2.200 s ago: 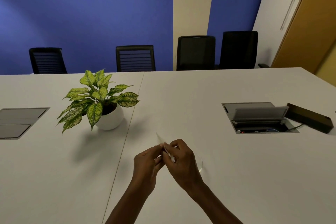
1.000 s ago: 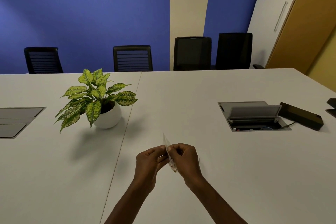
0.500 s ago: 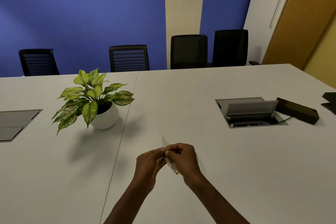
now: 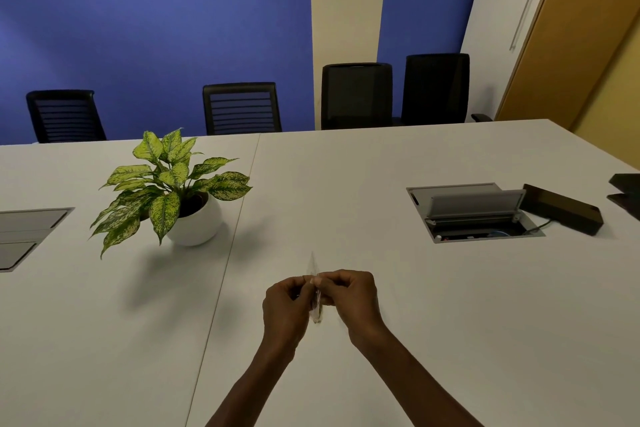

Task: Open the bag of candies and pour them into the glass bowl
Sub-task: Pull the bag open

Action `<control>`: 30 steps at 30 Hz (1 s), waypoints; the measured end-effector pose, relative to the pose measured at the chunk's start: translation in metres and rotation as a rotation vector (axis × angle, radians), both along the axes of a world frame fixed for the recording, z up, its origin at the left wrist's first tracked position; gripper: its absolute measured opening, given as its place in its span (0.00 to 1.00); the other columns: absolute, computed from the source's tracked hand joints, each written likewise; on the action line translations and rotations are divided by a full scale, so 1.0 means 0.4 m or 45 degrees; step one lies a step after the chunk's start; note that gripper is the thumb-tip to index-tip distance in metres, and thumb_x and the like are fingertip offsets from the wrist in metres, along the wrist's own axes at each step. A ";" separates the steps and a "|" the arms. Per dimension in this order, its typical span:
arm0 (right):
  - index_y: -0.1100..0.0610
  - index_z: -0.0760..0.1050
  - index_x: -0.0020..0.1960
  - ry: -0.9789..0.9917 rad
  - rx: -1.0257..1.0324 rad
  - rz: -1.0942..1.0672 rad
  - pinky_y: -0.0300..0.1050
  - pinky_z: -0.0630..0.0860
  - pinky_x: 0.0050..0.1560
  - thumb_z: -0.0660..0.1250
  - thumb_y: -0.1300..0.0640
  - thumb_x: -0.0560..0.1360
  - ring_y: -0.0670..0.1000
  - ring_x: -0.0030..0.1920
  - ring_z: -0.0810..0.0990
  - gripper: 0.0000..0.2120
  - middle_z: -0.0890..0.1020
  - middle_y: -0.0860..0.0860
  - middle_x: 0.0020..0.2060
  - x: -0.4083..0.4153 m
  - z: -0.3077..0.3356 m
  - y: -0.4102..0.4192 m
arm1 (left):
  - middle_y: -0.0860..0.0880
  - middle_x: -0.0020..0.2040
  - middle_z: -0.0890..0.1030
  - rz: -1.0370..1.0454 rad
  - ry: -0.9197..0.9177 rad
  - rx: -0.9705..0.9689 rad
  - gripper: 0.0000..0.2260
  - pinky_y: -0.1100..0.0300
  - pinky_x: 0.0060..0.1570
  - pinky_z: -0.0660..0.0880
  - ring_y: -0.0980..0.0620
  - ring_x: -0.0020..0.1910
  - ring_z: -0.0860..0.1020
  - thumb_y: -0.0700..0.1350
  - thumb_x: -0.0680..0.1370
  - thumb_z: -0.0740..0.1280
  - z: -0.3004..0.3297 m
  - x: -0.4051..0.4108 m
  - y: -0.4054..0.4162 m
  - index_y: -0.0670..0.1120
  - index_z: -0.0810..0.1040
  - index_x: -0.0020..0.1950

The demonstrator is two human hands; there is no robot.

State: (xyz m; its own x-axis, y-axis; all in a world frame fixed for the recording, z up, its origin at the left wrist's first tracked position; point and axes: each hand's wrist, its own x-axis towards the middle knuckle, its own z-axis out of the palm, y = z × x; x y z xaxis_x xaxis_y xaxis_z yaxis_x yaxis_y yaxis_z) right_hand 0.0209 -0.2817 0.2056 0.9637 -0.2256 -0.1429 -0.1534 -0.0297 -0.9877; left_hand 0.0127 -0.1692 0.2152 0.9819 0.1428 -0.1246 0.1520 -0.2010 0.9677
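A small clear plastic bag of candies (image 4: 316, 302) hangs edge-on between my two hands above the white table (image 4: 415, 305). My left hand (image 4: 285, 308) pinches its top edge from the left. My right hand (image 4: 349, 298) pinches the same edge from the right, fingertips almost touching the left ones. A thin corner of the bag sticks up above the fingers. The glass bowl lies behind my right hand and I cannot make it out in this frame.
A potted plant in a white pot (image 4: 173, 198) stands to the left. An open cable box (image 4: 474, 213) is set into the table at right, with a black device (image 4: 561, 213) beside it. Another floor-box lid (image 4: 24, 236) sits at far left. Black chairs (image 4: 242, 107) line the far edge.
Both hands kept their pinch on the bag's top edge and shifted slightly. The bag turned more edge-on and hangs lower between the hands. My head view drifted to the right.
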 end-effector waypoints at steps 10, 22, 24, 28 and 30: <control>0.61 0.83 0.43 0.192 0.054 0.042 0.57 0.81 0.54 0.66 0.62 0.76 0.58 0.44 0.85 0.08 0.86 0.58 0.40 0.042 -0.025 -0.016 | 0.46 0.38 0.87 -0.038 0.239 -0.358 0.09 0.56 0.49 0.80 0.47 0.43 0.86 0.39 0.78 0.65 -0.009 0.039 -0.014 0.45 0.85 0.43; 0.74 0.78 0.52 0.215 0.501 0.243 0.46 0.81 0.51 0.60 0.67 0.79 0.55 0.43 0.82 0.11 0.82 0.63 0.44 0.081 0.008 -0.048 | 0.38 0.43 0.86 -0.096 0.315 -0.638 0.12 0.49 0.53 0.79 0.41 0.45 0.83 0.36 0.79 0.63 0.005 0.081 0.009 0.40 0.85 0.42; 0.74 0.78 0.50 0.189 0.439 0.225 0.46 0.82 0.51 0.62 0.67 0.79 0.54 0.42 0.81 0.10 0.82 0.62 0.42 0.085 0.014 -0.050 | 0.40 0.41 0.86 -0.092 0.279 -0.618 0.12 0.51 0.51 0.79 0.43 0.43 0.84 0.37 0.79 0.63 0.008 0.083 0.011 0.42 0.86 0.41; 0.65 0.82 0.44 0.092 -0.018 0.135 0.49 0.84 0.47 0.67 0.63 0.76 0.52 0.36 0.85 0.07 0.85 0.58 0.38 0.087 0.022 -0.054 | 0.41 0.41 0.87 -0.117 0.142 -0.433 0.10 0.54 0.50 0.80 0.44 0.44 0.85 0.39 0.79 0.65 0.004 0.087 0.015 0.43 0.86 0.43; 0.62 0.82 0.42 0.063 -0.216 0.095 0.49 0.84 0.45 0.68 0.61 0.75 0.51 0.34 0.86 0.06 0.86 0.55 0.36 0.087 0.025 -0.056 | 0.45 0.40 0.87 -0.073 0.077 -0.293 0.07 0.56 0.47 0.81 0.46 0.43 0.85 0.40 0.77 0.67 -0.006 0.093 0.018 0.44 0.85 0.44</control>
